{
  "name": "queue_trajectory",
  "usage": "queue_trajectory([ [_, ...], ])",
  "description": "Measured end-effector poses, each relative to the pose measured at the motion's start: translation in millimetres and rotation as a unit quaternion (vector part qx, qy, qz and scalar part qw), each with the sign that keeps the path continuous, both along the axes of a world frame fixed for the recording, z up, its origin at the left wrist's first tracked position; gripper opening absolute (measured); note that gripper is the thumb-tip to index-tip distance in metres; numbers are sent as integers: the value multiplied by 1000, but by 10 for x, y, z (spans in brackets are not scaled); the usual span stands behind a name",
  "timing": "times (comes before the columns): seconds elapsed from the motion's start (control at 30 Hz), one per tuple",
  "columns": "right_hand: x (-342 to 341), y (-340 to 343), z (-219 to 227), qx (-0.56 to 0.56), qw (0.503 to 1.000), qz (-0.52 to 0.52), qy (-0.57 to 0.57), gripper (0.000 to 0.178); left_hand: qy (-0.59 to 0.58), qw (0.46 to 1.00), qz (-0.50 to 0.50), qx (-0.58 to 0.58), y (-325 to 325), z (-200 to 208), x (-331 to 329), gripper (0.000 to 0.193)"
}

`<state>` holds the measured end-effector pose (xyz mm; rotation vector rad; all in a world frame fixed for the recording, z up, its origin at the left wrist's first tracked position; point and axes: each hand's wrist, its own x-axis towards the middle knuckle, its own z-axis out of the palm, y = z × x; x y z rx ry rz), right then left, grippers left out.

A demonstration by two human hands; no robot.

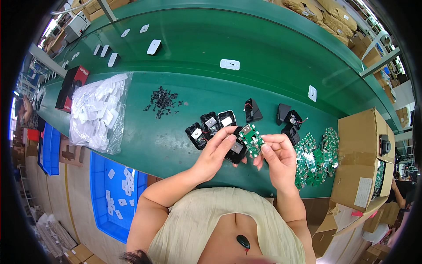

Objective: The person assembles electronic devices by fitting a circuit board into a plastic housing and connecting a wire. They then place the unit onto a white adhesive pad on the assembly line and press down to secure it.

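My left hand (215,152) is closed around a black plastic housing (236,152) with a pale block inside it. A green circuit board (252,140) is pinched in my right hand (278,157), tilted up beside the housing. The board partly covers the housing's right side. Just beyond my left hand stand several open black housings (196,135) with silvery or white blocks inside. To the right of my right hand lies a spread pile of green circuit boards (314,160). More black housings (291,119), one with thin red wires, sit beyond that pile.
A heap of small black parts (162,102) lies left of centre, near a clear bag of white pieces (97,112). A cardboard box (358,158) stands at the right edge. White-topped pieces (230,64) rest on the green strip (189,44) beyond. A blue bin (100,193) is lower left.
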<state>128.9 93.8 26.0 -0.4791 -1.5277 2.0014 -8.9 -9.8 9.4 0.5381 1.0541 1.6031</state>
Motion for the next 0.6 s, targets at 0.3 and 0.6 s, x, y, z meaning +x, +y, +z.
queue_trajectory([
  [0.3, -22, 1, 2, 17, 997, 17, -69, 15, 49, 997, -13, 52, -8, -48, 30, 40],
  [0.6, -109, 48, -29, 348, 928, -117, -68, 23, 74, 997, 12, -5, 9, 58, 71, 30],
])
